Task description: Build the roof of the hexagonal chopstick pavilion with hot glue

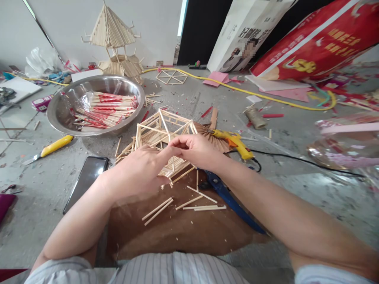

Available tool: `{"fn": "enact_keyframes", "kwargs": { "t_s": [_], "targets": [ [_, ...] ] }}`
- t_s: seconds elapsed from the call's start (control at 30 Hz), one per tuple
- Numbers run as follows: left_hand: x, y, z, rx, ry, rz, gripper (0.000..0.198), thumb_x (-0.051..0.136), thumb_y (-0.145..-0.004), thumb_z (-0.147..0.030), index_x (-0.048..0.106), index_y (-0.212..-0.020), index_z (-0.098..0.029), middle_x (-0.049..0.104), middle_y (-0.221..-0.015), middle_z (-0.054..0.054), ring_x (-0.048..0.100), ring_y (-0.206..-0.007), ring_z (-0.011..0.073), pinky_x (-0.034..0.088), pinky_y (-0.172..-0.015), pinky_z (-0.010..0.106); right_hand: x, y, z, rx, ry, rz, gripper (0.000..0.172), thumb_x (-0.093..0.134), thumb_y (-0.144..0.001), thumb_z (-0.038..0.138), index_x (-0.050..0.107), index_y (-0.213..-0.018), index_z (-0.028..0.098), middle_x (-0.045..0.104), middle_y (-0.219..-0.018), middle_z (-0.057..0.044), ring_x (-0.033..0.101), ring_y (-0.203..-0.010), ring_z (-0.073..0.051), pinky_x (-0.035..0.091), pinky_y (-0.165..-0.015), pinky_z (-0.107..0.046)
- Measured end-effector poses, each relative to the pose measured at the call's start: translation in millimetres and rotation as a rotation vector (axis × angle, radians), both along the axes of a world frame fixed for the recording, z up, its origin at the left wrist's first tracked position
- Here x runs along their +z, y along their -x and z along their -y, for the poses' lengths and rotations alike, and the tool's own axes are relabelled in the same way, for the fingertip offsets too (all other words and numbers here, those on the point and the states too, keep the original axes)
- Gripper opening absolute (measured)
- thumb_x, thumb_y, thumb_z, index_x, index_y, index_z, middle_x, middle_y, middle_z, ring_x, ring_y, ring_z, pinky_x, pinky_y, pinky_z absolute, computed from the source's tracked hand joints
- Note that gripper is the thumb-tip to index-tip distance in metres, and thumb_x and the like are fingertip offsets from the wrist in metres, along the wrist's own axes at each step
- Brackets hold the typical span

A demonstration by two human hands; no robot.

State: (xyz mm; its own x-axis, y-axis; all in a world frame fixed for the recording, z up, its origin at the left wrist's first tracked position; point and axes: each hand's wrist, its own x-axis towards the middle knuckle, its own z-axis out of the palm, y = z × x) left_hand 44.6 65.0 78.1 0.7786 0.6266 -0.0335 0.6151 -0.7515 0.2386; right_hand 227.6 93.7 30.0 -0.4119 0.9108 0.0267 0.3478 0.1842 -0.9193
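Observation:
A hexagonal frame of pale wooden sticks (160, 120) stands on the brown board (166, 238). My left hand (142, 169) is at the front left of the frame, its thumb and fingers curled near a stick. My right hand (194, 149) reaches over the frame's front right, thumb and index finger pinched together. The two hands meet above the frame. Anything between their fingertips is too hidden to make out. Several loose sticks (210, 207) lie on the board in front. Blue-handled cutters (233, 203) rest beneath my right forearm.
A steel bowl of wrapped sticks (53, 114) is at the left, near a yellow knife (56, 146) and a phone (85, 183). A yellow glue gun (241, 146) with a black cord lies right of the frame. A stick pagoda (111, 29) stands behind.

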Motion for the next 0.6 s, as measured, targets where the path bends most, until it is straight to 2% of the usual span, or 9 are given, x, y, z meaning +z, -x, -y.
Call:
{"fn": "enact_keyframes", "kwargs": {
  "t_s": [0.13, 0.3, 0.6],
  "targets": [
    [-2.1, 0.3, 1.1, -0.001, 0.026, -0.032, 0.041, 0.054, -0.075, -0.023, 0.040, -0.113, -0.018, 0.061, -0.092, 0.007, 0.058, -0.087, 0.0213, 0.041, -0.074, 0.032, -0.1, 1.0, 1.1, 0.009, 0.024, -0.024, 0.013, 0.058, -0.070, 0.023, 0.064, -0.078, 0.015, 0.063, -0.069, -0.001, 0.054, -0.061, -0.010, 0.040, -0.055, -0.021],
    [0.0, -1.1, 5.2, -0.044, -0.002, -0.111, 0.042, 0.052, -0.076, -0.023, 0.039, -0.117, -0.021, 0.061, -0.086, 0.004, 0.057, -0.079, 0.0205, 0.041, -0.068, 0.031, -2.3, 1.3, 2.2, -0.015, 0.000, 0.021, 0.011, 0.058, -0.071, 0.024, 0.064, -0.076, 0.016, 0.064, -0.069, -0.001, 0.056, -0.061, -0.011, 0.042, -0.056, -0.022],
    [3.3, -3.1, 9.8, -0.081, -0.004, -0.126, 0.032, 0.050, -0.077, -0.024, 0.049, -0.109, -0.020, 0.062, -0.091, 0.004, 0.057, -0.086, 0.0208, 0.041, -0.075, 0.033, -2.2, 2.7, 4.5, -0.032, 0.002, 0.073, 0.012, 0.059, -0.071, 0.026, 0.065, -0.077, 0.017, 0.066, -0.071, -0.001, 0.059, -0.065, -0.012, 0.044, -0.060, -0.023]
  ]
}}
